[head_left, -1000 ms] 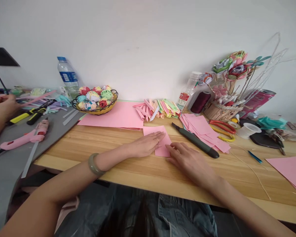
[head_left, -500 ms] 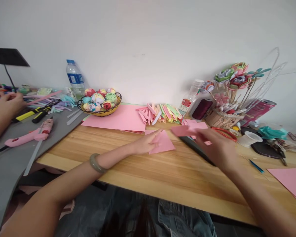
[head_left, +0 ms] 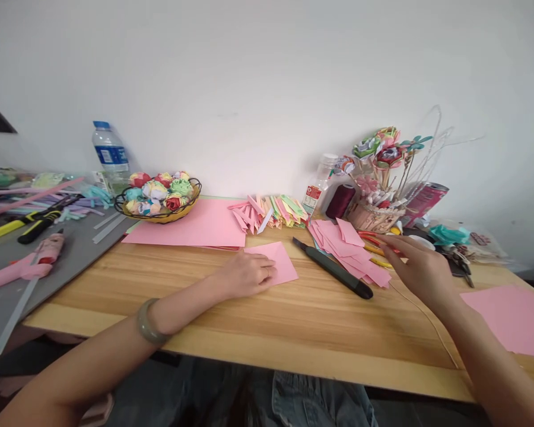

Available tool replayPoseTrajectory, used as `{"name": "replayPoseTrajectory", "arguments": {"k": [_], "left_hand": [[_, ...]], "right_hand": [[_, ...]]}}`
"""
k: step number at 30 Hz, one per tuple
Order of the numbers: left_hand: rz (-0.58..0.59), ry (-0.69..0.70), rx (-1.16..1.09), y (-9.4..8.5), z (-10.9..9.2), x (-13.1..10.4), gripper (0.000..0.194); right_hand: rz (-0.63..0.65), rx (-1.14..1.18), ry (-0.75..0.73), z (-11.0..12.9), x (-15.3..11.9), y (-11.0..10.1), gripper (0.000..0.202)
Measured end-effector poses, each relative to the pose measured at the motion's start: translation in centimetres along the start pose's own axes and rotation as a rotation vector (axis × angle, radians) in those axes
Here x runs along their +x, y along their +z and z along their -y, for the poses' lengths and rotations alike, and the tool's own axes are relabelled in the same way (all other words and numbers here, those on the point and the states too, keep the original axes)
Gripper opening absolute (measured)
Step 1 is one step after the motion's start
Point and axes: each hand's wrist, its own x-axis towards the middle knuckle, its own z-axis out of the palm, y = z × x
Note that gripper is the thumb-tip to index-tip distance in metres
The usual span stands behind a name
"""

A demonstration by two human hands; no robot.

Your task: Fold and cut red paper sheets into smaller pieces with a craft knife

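Note:
My left hand (head_left: 248, 274) lies flat, fingers spread a little, on a square pink sheet (head_left: 283, 262) at the middle of the table. At the right, my right hand (head_left: 420, 267) reaches over the red and yellow handles (head_left: 380, 252) beside a pile of pink paper pieces (head_left: 345, 249). Its fingertips are at the red handle; whether they grip it is unclear. Between the square sheet and the pile lies a dark cutter knife (head_left: 333, 270), pointing up and left.
Behind stand a basket of paper flowers (head_left: 158, 216), folded strips (head_left: 267, 213), a bottle (head_left: 110, 154) and a flower pot (head_left: 374, 214). Large pink sheets (head_left: 196, 228) lie at back left, others (head_left: 509, 317) at right. A glue gun (head_left: 35, 264) rests on the grey mat (head_left: 78, 243).
My right hand has put its pink piece on the pile and moved right to the handles. My left hand has flattened on the sheet. The view has shifted; the neighbour's hands are mostly out of view.

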Motion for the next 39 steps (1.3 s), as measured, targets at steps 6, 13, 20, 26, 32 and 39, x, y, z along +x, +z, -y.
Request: {"name": "replayPoseTrajectory", "arguments": {"k": [6,13,20,26,32,39], "left_hand": [[0.036,0.052,-0.164,-0.6,-0.5,0.1,0.027],[0.017,0.219,-0.266,-0.6,-0.6,0.3,0.029],[-0.034,0.234,-0.141,-0.7,-1.9,0.2,0.045],[-0.1,0.226,-0.092,0.2,-2.1,0.0,0.023],[-0.129,-0.063,-0.354,-0.6,-1.6,0.2,0.016],[-0.046,-0.442,-0.444,-1.0,-1.5,1.1,0.018]], "right_hand": [[0.228,0.143,-0.415,6.1,-0.3,0.8,0.034],[0.353,0.247,-0.614,10.7,-0.1,3.4,0.034],[0.23,0.237,-0.621,12.1,-1.6,2.9,0.029],[0.315,0.322,-0.551,12.1,-1.5,2.1,0.031],[0.32,0.432,-0.393,10.5,-1.9,3.5,0.026],[0.41,0.442,0.083,11.4,-1.5,3.2,0.028]]}}
